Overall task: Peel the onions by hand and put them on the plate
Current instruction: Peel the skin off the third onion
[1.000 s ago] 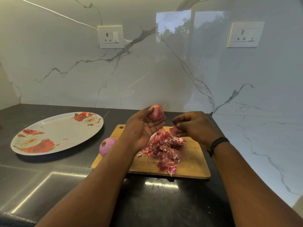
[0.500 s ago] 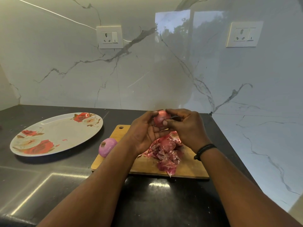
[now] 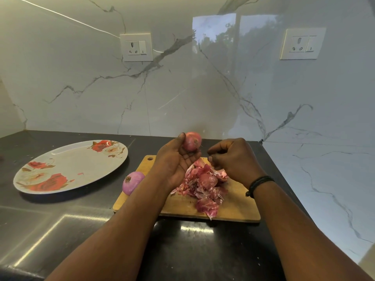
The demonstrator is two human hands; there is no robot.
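1. Black polished countertop [image 3: 85, 230] lies nearest, with both forearms reaching over it toward the back wall.
2. Wooden cutting board [image 3: 239, 207] sits on that counter, bearing a heap of pink-red onion skins [image 3: 203, 187].
3. One peeled onion [image 3: 133, 182], purple and glossy, rests at the board's left edge, apart from the heap.
4. Over the board, the right hand [image 3: 233, 159] hovers with fingers curled inward – whether a scrap of skin is pinched between them cannot be told. A dark band [image 3: 259, 184] circles that wrist.
5. Just left of it, the left hand [image 3: 174, 159] is raised palm-up and grips a reddish onion [image 3: 192, 141] between thumb and fingers, lifted clear of the board.
6. Well to the left, a floral oval plate [image 3: 69, 161] lies on the counter – no onion on it.
7. Farthest back, the marble wall carries two white sockets [image 3: 136, 47].
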